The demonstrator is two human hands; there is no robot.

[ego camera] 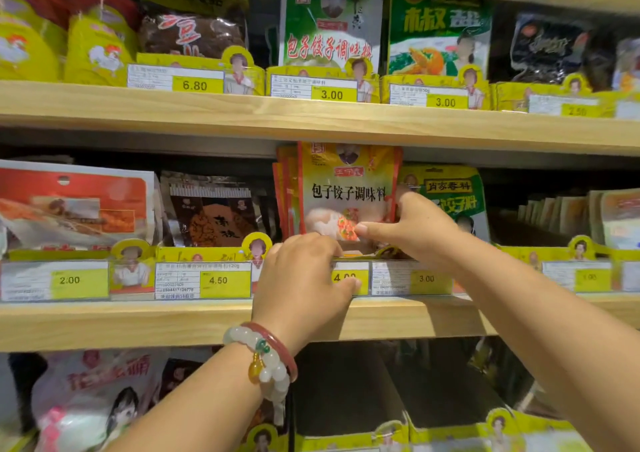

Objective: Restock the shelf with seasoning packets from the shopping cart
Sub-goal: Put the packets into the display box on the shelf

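On the middle wooden shelf (207, 323), an orange dumpling seasoning packet (346, 192) stands upright at the front of its row. Right hand (415, 230) pinches its lower right edge; left hand (304, 278) curls over the price rail (221, 280) below, its grip on anything unclear.

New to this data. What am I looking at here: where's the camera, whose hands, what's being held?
No robot here: one picture from a wide-angle camera worn on a person's head, facing store shelves. On the middle shelf the right hand grips the red and yellow seasoning packets by their right side, thumb across the front packet. The left hand, with bracelets at the wrist, curls its fingers over the shelf's front rail below them, covering part of a price tag. Other packets fill the rows around. The shopping cart is out of view.
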